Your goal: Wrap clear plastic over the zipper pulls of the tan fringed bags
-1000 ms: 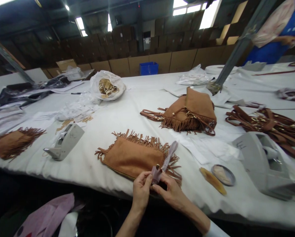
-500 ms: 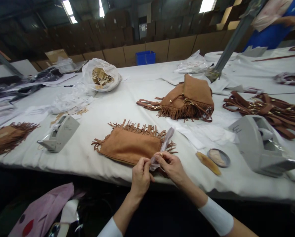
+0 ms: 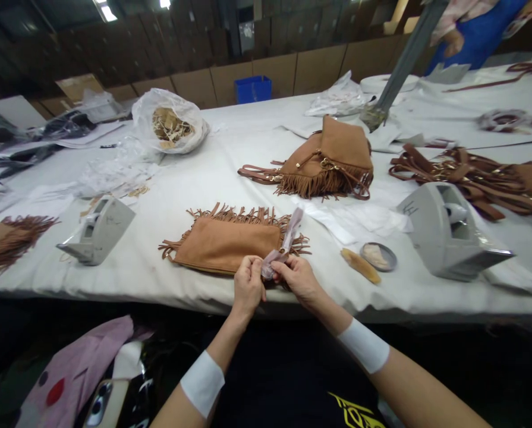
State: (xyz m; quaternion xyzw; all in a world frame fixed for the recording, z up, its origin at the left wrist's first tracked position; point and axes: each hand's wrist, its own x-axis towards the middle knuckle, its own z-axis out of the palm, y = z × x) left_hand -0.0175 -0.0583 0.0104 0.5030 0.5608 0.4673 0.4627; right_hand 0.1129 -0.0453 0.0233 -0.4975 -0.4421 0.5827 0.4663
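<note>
A tan suede fringed bag (image 3: 225, 244) lies flat on the white table (image 3: 194, 184) near its front edge. At the bag's lower right corner, my left hand (image 3: 246, 286) and my right hand (image 3: 295, 278) both pinch a translucent plastic strip (image 3: 286, 242) that stands up over the fringe. The strip is wrapped round something small at the bag's corner, hidden by my fingers. White bands sit on both my forearms.
A grey tape dispenser (image 3: 98, 230) stands at the left and a larger one (image 3: 446, 232) at the right. Between lie a small round dish (image 3: 378, 256) and an amber piece (image 3: 360, 265). Behind are another fringed bag (image 3: 328, 161), brown straps (image 3: 471, 175), a plastic bag (image 3: 170, 122) and a person in blue (image 3: 471, 30).
The view has tilted down, so the table sits higher in the picture and my forearms show. My hands have stayed together on the strip at the bag's corner.
</note>
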